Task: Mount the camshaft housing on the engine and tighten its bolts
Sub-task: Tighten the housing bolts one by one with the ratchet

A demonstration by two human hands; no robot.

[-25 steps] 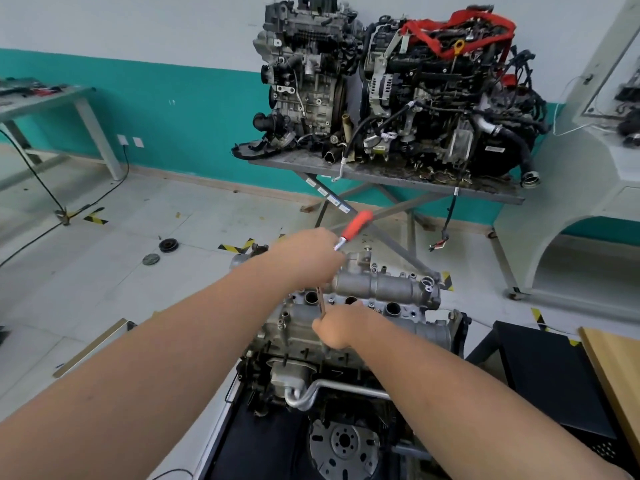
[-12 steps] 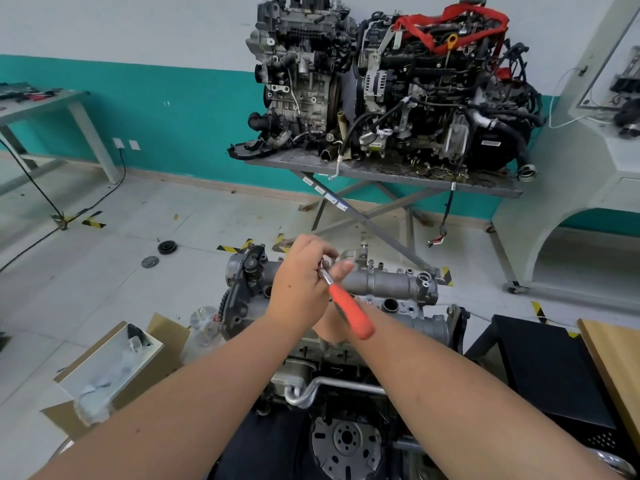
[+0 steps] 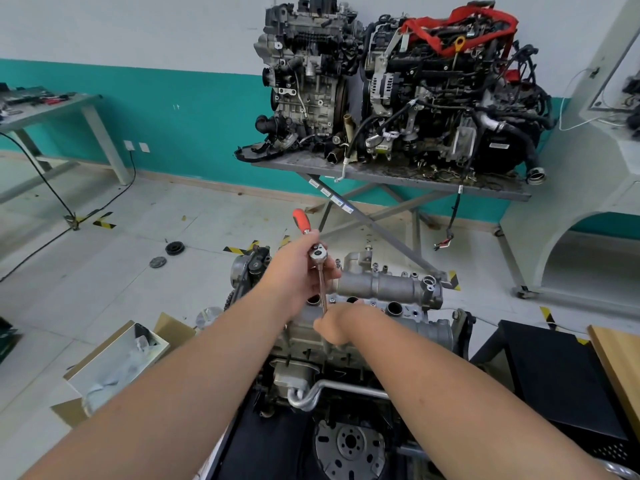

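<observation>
Because the bolt sits deep, I keep the ratchet wrench [image 3: 313, 249] upright on its long extension bar [image 3: 322, 292]. My left hand [image 3: 298, 275] clamps the grip round its head; my right hand [image 3: 334, 323] pinches the bar low, steadying it. Camshaft housing [image 3: 384, 287] already lies on top of the engine [image 3: 346, 341].

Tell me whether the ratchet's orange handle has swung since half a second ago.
Yes. The orange handle swung from pointing toward the person, over the right forearm, to pointing away toward the floor beyond the camshaft housing, gripped by the left hand.
</observation>
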